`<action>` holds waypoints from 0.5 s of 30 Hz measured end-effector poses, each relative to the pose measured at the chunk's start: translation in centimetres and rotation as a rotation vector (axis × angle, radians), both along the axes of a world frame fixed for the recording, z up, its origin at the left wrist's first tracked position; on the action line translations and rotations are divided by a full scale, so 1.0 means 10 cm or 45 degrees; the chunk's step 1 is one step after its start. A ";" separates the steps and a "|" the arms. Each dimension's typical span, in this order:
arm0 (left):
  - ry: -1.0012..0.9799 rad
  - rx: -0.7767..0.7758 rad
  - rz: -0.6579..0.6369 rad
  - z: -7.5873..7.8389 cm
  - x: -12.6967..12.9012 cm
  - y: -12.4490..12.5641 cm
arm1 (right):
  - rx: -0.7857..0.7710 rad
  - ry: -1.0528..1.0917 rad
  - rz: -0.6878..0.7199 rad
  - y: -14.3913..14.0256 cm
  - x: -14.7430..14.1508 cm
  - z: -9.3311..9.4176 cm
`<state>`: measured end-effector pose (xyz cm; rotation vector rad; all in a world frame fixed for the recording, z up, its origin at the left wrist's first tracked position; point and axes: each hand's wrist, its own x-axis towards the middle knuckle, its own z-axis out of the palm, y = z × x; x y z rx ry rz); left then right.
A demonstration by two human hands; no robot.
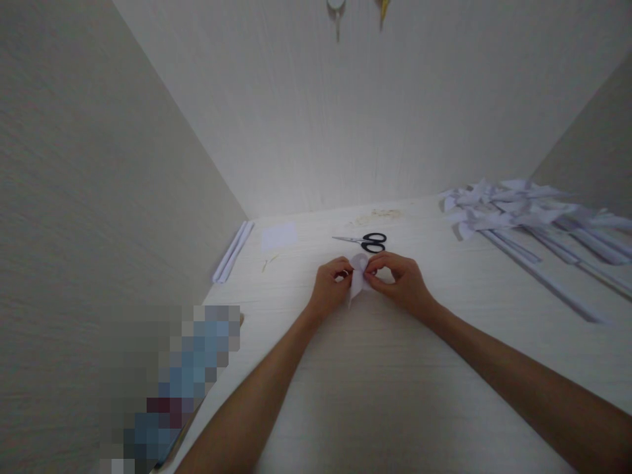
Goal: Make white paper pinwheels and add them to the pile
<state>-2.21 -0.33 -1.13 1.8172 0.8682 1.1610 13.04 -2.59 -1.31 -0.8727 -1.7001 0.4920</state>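
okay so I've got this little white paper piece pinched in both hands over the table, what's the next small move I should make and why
Probably keep both pinches and press the fold flat. The left hand and right hand both grip the small white paper piece just above the table, and it looks half folded. The scissors lie shut just beyond, and the finished paper pinwheels sit at far right, so nothing else seems needed yet.

We see both our forearms bare, reaching forward from the bottom edge and converging toward the middle. Left hand sits palm down, knuckles up, fingers curled inward with thumb and fingertips pinched toward the right. Right hand mirrors it, fingers bent, thumb and index pinched toward the left. Fingertips of the two hands nearly meet, just apart. Wrists are low and roughly level; the right forearm comes in at a flatter angle than the left.
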 end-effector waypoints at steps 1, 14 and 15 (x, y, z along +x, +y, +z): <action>-0.015 -0.009 0.002 -0.01 0.00 0.00 | 0.000 0.018 -0.001 0.00 0.00 -0.01; -0.036 -0.047 -0.011 -0.01 0.00 0.01 | -0.088 0.080 -0.020 0.03 0.03 -0.07; -0.044 -0.051 -0.022 -0.02 0.00 0.01 | -0.101 0.091 -0.018 0.03 0.03 -0.07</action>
